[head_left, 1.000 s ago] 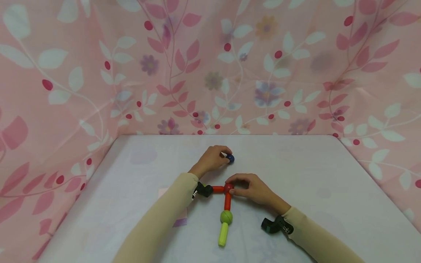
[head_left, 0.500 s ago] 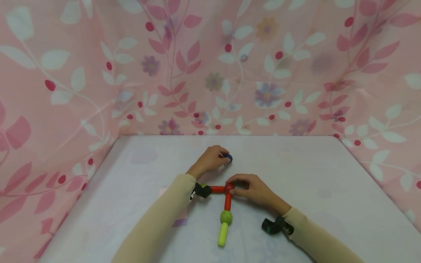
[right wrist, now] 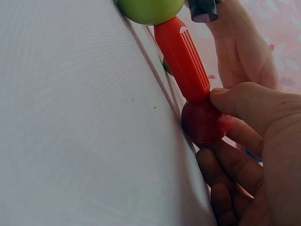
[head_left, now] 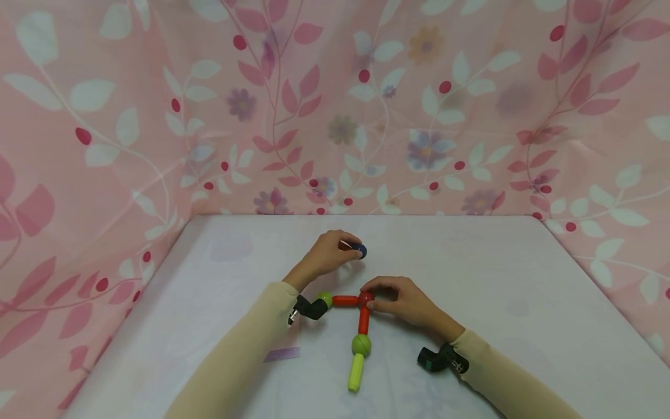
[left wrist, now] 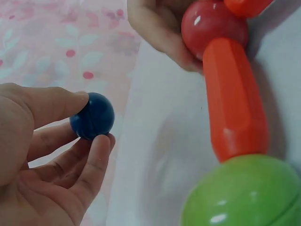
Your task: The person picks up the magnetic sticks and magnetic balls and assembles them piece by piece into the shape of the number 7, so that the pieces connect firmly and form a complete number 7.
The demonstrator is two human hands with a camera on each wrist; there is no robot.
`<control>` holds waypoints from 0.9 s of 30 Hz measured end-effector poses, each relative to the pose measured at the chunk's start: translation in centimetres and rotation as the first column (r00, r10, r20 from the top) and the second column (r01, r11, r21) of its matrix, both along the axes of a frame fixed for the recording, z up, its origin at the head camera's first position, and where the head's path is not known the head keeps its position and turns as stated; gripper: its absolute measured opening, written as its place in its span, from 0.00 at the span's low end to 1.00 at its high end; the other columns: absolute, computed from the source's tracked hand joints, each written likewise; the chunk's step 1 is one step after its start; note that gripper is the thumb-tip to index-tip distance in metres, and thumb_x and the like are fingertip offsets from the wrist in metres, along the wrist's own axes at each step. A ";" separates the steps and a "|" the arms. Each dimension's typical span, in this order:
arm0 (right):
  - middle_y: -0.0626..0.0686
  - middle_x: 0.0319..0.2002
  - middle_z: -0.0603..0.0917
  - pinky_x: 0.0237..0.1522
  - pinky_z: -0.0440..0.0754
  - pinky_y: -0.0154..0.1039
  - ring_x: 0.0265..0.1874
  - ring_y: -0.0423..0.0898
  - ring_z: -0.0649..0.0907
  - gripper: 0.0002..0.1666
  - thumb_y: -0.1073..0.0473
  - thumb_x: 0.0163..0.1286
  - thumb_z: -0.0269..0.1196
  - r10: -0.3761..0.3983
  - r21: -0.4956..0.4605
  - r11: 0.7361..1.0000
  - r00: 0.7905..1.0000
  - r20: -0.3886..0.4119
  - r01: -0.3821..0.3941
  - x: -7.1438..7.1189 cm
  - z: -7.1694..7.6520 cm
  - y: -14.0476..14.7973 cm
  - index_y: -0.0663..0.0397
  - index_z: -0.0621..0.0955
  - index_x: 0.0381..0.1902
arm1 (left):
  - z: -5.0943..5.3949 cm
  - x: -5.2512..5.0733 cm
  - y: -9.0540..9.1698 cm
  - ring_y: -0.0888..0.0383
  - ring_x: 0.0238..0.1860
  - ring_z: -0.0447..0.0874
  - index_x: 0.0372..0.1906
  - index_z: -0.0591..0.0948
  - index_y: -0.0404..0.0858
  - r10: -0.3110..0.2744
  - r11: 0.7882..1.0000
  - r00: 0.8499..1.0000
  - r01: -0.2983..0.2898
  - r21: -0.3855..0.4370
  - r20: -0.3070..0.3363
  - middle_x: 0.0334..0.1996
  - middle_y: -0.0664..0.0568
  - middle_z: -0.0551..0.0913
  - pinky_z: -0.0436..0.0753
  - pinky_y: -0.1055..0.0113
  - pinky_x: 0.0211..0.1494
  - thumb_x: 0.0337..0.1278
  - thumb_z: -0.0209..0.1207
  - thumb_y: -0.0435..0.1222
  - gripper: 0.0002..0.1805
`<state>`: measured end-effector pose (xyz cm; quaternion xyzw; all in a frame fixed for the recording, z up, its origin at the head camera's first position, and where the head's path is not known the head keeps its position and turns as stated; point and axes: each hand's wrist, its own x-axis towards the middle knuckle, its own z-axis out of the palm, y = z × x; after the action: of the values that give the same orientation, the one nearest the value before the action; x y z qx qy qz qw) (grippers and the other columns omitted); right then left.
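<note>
My left hand pinches a dark blue ball between thumb and fingertips, just above the table beyond the joined pieces. My right hand grips a red ball at the corner of these pieces. From this ball one red rod runs left to a green ball, partly covered by the left wrist camera. A second red rod leads towards me to another green ball. Beyond that one, a yellow-green rod points to the front edge.
A pale sheet with a purple strip lies partly under my left forearm. Black wrist cameras jut from both sleeves. The white table ends at a pink floral curtain behind.
My left hand has drawn slightly left with the blue ball, uncovering more of the left green ball. The right hand and the joined pieces have stayed in place.
</note>
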<state>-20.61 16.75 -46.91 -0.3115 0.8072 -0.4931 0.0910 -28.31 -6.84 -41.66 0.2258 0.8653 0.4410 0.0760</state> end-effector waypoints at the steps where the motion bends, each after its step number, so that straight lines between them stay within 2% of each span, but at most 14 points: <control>1: 0.47 0.49 0.87 0.61 0.76 0.54 0.53 0.49 0.82 0.18 0.63 0.71 0.70 0.003 0.000 1.000 1.000 -0.004 -0.003 -0.1 -0.2 0.1 0.57 0.85 0.57 | 0.1 0.2 -0.1 0.53 0.50 0.85 0.56 0.87 0.39 0.002 1.000 1.000 -0.002 0.011 -0.001 0.50 0.52 0.85 0.83 0.58 0.51 0.67 0.68 0.40 0.16; 5: 0.43 0.49 0.87 0.61 0.77 0.51 0.53 0.46 0.82 0.18 0.59 0.72 0.71 0.015 -0.003 1.000 1.000 -0.011 -0.015 -0.2 -0.4 0.3 0.52 0.86 0.57 | 0.6 1.2 -0.4 0.53 0.51 0.85 0.57 0.87 0.39 -0.003 0.999 1.000 0.003 0.050 -0.001 0.50 0.53 0.86 0.84 0.57 0.53 0.67 0.68 0.40 0.17; 10: 0.42 0.49 0.87 0.62 0.77 0.51 0.53 0.46 0.81 0.17 0.57 0.72 0.71 0.010 -0.004 1.000 1.000 -0.003 -0.010 0.0 -0.2 0.3 0.50 0.86 0.58 | 1.2 2.6 -0.4 0.56 0.49 0.85 0.57 0.87 0.39 -0.008 0.997 1.000 0.007 0.075 0.009 0.46 0.55 0.87 0.84 0.58 0.51 0.68 0.67 0.42 0.17; 15: 0.47 0.49 0.87 0.61 0.77 0.53 0.53 0.49 0.82 0.17 0.63 0.71 0.70 0.009 -0.004 1.000 1.000 -0.021 -0.009 0.2 -0.2 0.1 0.57 0.85 0.57 | 1.4 4.2 -0.8 0.56 0.47 0.86 0.57 0.87 0.40 -0.012 0.996 1.000 0.009 0.092 0.023 0.44 0.55 0.88 0.84 0.59 0.50 0.67 0.67 0.42 0.18; 20: 0.54 0.49 0.87 0.60 0.76 0.58 0.53 0.54 0.82 0.18 0.69 0.70 0.69 0.008 -0.005 1.000 1.000 -0.022 -0.008 0.0 -0.1 -0.1 0.63 0.84 0.57 | 1.5 5.7 -1.6 0.57 0.45 0.86 0.56 0.87 0.40 0.008 0.996 1.000 -0.009 0.088 0.002 0.44 0.56 0.87 0.85 0.61 0.48 0.67 0.68 0.42 0.17; 23: 0.51 0.50 0.88 0.61 0.76 0.57 0.53 0.51 0.82 0.18 0.67 0.70 0.70 0.004 0.005 1.000 0.999 -0.033 -0.004 0.0 -0.1 0.0 0.61 0.85 0.57 | 1.6 6.6 -2.2 0.57 0.45 0.86 0.55 0.87 0.40 0.023 0.996 1.000 -0.023 0.085 -0.003 0.45 0.56 0.87 0.85 0.62 0.48 0.66 0.68 0.42 0.17; 27: 0.44 0.50 0.87 0.61 0.77 0.52 0.53 0.47 0.82 0.17 0.61 0.71 0.71 0.004 0.014 1.000 0.999 -0.042 -0.004 -0.1 -0.3 0.1 0.54 0.85 0.57 | 1.6 7.8 -2.7 0.57 0.45 0.86 0.55 0.87 0.41 0.007 0.995 1.000 -0.008 0.096 0.009 0.44 0.57 0.87 0.86 0.63 0.48 0.66 0.68 0.42 0.16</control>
<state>-20.67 16.88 -47.19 -0.3228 0.8117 -0.4806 0.0771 -20.54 -9.54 -40.06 0.2241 0.8437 0.4833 0.0671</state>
